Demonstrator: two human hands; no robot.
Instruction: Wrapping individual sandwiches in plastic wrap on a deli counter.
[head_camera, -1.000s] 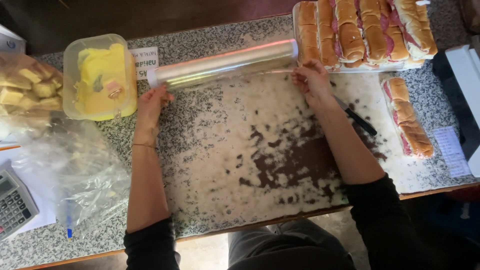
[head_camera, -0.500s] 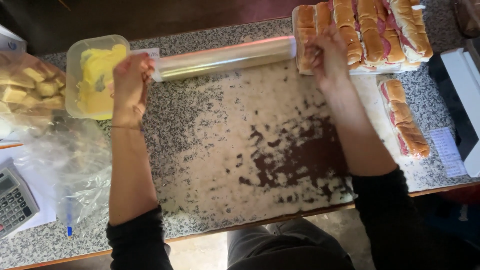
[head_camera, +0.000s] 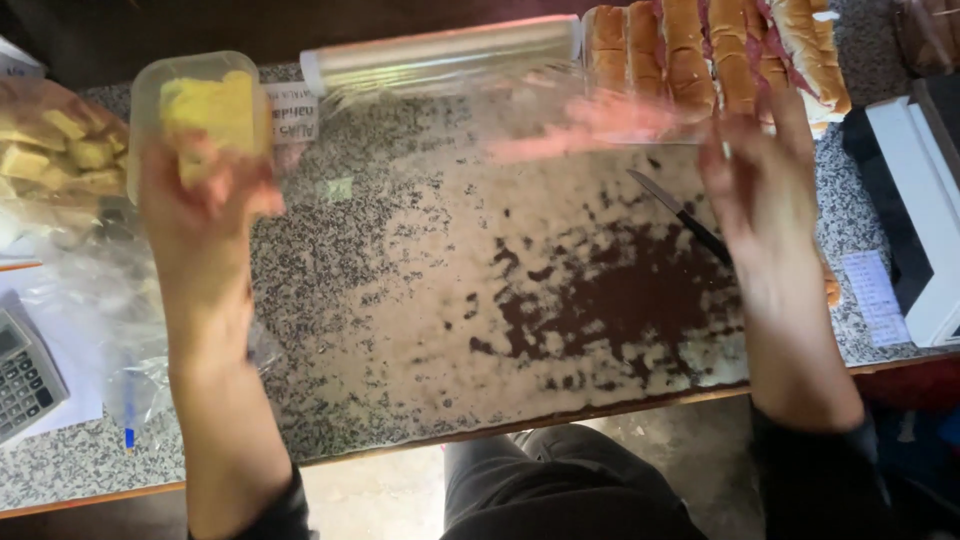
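Speckled grey-and-white granite counter (head_camera: 400, 300) with dark brown blotchy patch at right. Clear plastic tub (head_camera: 200, 100) of yellow blocks far left. Golden-brown bread rolls (head_camera: 720, 50) with pink filling, far right. Black-handled knife (head_camera: 690, 225).

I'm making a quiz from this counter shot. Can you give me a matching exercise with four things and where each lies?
Things:
1. cling film roll
2. knife
3. calculator
4. filled rolls

Places:
A. far right corner of the counter
B. near left edge, on paper
C. far edge, middle, lying crosswise
D. on the worn dark patch, beside the right hand

Pairs: 1-C, 2-D, 3-B, 4-A
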